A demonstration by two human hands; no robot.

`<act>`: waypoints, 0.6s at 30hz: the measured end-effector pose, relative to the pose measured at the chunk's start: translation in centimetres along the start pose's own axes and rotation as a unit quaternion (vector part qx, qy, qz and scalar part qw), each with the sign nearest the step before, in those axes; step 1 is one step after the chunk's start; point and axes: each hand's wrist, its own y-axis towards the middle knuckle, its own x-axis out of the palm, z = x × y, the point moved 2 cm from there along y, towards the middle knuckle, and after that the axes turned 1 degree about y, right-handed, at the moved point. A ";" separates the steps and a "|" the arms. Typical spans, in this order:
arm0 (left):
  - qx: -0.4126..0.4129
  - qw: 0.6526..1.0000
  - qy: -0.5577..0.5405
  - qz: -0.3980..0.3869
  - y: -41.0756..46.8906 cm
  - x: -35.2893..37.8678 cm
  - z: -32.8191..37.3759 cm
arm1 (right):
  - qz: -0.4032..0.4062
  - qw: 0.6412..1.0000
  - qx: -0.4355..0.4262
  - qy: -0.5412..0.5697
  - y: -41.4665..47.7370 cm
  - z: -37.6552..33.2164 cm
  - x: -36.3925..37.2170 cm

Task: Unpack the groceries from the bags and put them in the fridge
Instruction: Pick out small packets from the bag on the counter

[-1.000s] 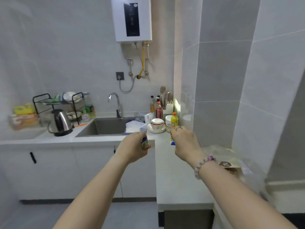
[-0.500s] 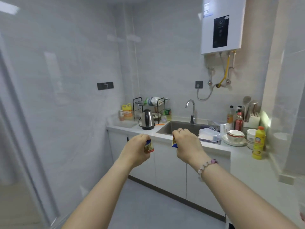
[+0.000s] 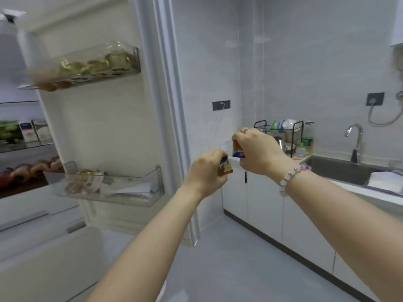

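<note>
Mid-carry, the left hand (image 3: 207, 171) grips a small blue-topped packet (image 3: 225, 167) and the right hand (image 3: 257, 151) pinches a second packet (image 3: 237, 150), both in the air beside the open fridge door (image 3: 104, 127); the next move is probably lowering them into a door shelf (image 3: 135, 197).

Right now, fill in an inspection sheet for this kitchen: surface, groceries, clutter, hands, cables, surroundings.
Surface: counter beside the sink, partly in view.
Job's things: left packet and right packet, both small; fridge door open, its shelves partly stocked; bags not seen.
Clutter: dish rack, kettle and bottle on the counter.
Hands: left hand grips the left packet, right hand the right packet.
Cables: cord hanging from a wall socket.
Surroundings: tiled wall, grey floor.
</note>
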 end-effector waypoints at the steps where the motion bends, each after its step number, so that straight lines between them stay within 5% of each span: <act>1: -0.003 1.000 0.004 0.014 -0.2 -1.5 -1.2 | 0.013 1.000 -0.013 0.002 0.9 -1.2 -0.6; 7: -0.046 0.996 0.055 0.061 -1.8 -9.8 -10.4 | 0.075 0.995 -0.061 0.039 6.3 -10.5 -3.1; 18: -0.197 0.976 0.033 0.087 -4.7 -17.1 -27.3 | -0.009 0.987 -0.141 0.076 13.9 -26.4 3.1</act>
